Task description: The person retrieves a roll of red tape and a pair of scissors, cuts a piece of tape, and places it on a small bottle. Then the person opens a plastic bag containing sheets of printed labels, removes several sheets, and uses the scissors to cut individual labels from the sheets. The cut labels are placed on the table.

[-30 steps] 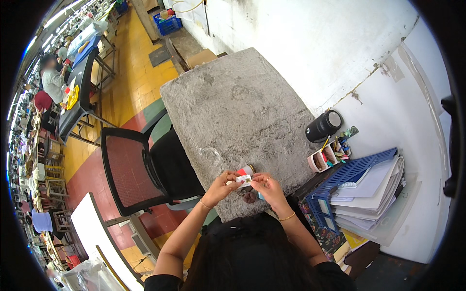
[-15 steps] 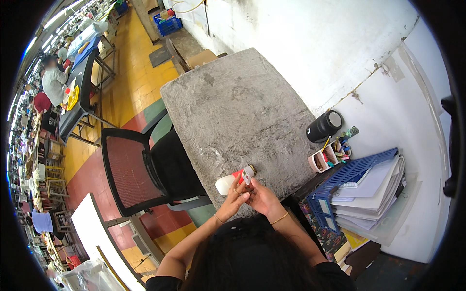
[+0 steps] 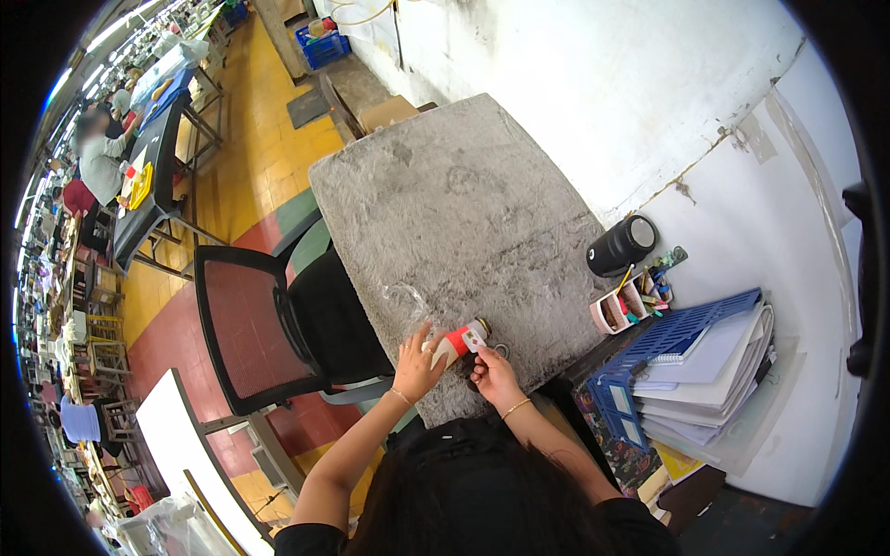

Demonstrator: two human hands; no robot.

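Observation:
On the grey plush table cover (image 3: 454, 204), close to its near edge, lies a red-and-white cylindrical object (image 3: 458, 341) with a dark, gold-rimmed end. My left hand (image 3: 417, 371) is at its white end, fingers spread and partly covering it; I cannot tell how firmly they touch. Pinched between the thumb and finger of my right hand (image 3: 496, 378) is a small white tag (image 3: 474, 342) with a tiny coloured mark, held against the red part. A small ring-shaped thing (image 3: 502, 350) rests just beyond my right fingers. Clear crumpled plastic (image 3: 405, 295) lies beyond my left hand.
To the right stand a black bottle (image 3: 622, 246) and a pink-and-white organizer (image 3: 614, 310) with pens. Beside them, a blue file rack (image 3: 681, 334) holds stacked papers. A black mesh chair (image 3: 250, 324) touches the table's left side; a white wall (image 3: 630, 93) bounds the right.
My hands have come apart: the left moved left onto the cylinder's white end with fingers spreading, while the right stays near the red part, now pinching the white tag.

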